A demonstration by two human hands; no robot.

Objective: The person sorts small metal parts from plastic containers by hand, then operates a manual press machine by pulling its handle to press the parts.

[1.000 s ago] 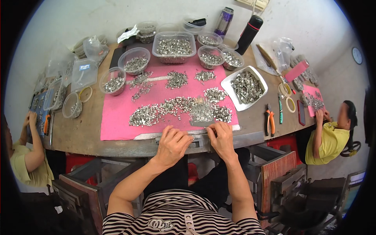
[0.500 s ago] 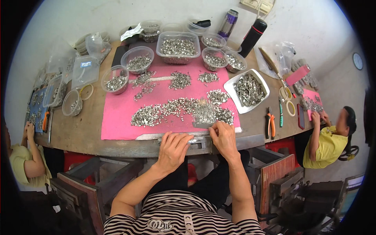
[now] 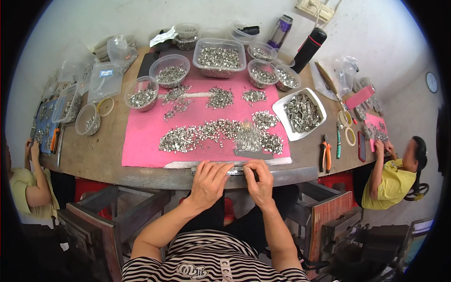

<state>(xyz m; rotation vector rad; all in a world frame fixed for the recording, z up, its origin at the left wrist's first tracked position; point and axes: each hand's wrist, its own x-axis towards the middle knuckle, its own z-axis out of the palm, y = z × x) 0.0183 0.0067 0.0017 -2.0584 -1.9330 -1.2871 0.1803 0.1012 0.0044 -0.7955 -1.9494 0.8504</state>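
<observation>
Metal bar fixture (image 3: 238, 170) lies along the near edge of the table (image 3: 105, 164), where we see the left hand (image 3: 208, 183) curled over its left part, fingers together. Beyond it, thin metal pins (image 3: 248, 137) lie heaped; our right hand (image 3: 258, 182) stays narrow at the fixture's right part, its grip untellable. Farther right we have orange-handled pliers (image 3: 325, 154).

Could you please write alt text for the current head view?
A person's left hand and right hand are at a narrow metal fixture on the table's front edge. Beyond them, small silvery metal pieces lie in piles on a pink mat, plastic tubs behind.
</observation>
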